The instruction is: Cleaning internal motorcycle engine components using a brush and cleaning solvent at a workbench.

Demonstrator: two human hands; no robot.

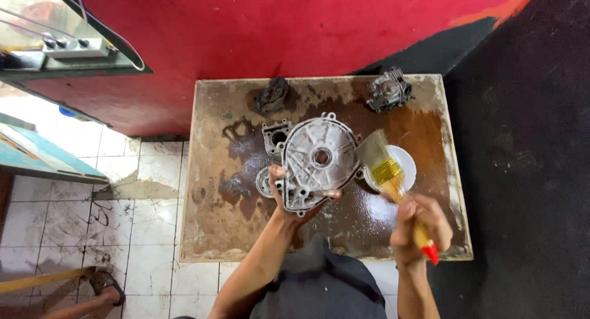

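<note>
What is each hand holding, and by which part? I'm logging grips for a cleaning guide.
Left hand grips the engine cover by its lower edge; right hand holds the brush by its handle.

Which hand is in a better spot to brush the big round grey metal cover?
Probably the right hand: it grips the yellow-handled paintbrush with bristles beside the round grey metal cover. The left hand is busy holding that cover up.

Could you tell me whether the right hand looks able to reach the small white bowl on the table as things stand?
Probably yes. The right hand holds a paintbrush whose bristles already hang over the white bowl, and nothing lies between them; the engine cover in the left hand sits off to the side.
</note>
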